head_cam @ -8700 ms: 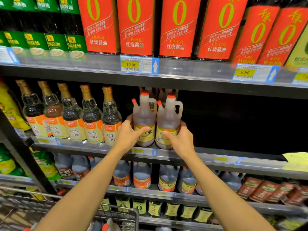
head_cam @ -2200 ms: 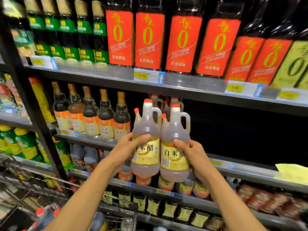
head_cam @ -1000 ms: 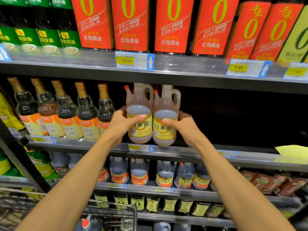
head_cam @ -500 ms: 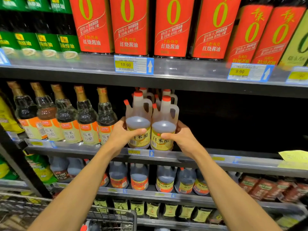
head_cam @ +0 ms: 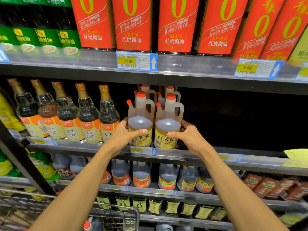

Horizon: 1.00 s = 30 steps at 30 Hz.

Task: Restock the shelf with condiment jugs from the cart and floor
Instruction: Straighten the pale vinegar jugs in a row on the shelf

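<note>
Orange-capped jugs, left jug (head_cam: pixel 140 124) and right jug (head_cam: pixel 167 126), stand touching on the shelf (head_cam: pixel 208 155); our left hand (head_cam: pixel 124 136) and right hand (head_cam: pixel 189 138) each clasp one.

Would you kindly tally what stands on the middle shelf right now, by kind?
Tall gold-capped glass bottles: 5
Pale vinegar jugs with orange caps: 4, namely left front jug in left hand, right front jug in right hand, two behind
Total: 9

Two vinegar jugs at the shelf's front edge

We see the left jug (head_cam: pixel 140 120) and right jug (head_cam: pixel 168 124) upright, touching side by side, translucent with orange caps, yellow labels forward, on the shelf (head_cam: pixel 208 155).
</note>
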### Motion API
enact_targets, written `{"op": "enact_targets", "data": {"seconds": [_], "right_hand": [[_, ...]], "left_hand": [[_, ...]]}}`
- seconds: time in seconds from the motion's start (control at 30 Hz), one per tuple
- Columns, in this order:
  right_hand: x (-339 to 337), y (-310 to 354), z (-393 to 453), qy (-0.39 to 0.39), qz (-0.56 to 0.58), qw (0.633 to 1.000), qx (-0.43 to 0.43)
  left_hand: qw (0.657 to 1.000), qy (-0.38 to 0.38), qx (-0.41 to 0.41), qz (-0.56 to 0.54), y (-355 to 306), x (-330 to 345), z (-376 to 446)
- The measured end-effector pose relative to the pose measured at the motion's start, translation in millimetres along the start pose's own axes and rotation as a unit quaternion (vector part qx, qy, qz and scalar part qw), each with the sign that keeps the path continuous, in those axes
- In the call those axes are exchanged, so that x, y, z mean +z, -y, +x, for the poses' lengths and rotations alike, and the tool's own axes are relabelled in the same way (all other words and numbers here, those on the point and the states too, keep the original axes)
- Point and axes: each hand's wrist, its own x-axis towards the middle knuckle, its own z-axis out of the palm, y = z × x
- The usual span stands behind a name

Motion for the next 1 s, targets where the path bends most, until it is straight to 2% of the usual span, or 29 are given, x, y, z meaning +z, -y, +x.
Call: {"op": "enact_targets", "data": {"seconds": [0.13, 0.43, 0.57, 1.0], "right_hand": [[-1, 2, -1, -0.005, -0.015, 1.0, 0.005], [21, -5, -9, -0.094, -0.147, 0.985, -0.01], [22, -6, -6, -0.112, -0.146, 0.983, -0.014], [20, -9, -5, -0.104, -0.141, 0.984, -0.017]], "left_hand": [[0.999, -0.004, 0.005, 0.044, 1, 0, -8], [0.985, -0.113, 0.056, 0.121, 9, 18, -16], [0.985, -0.095, 0.058, 0.133, 7, 15, -14], [0.988, -0.089, 0.05, 0.117, 1, 13, -16]]}}
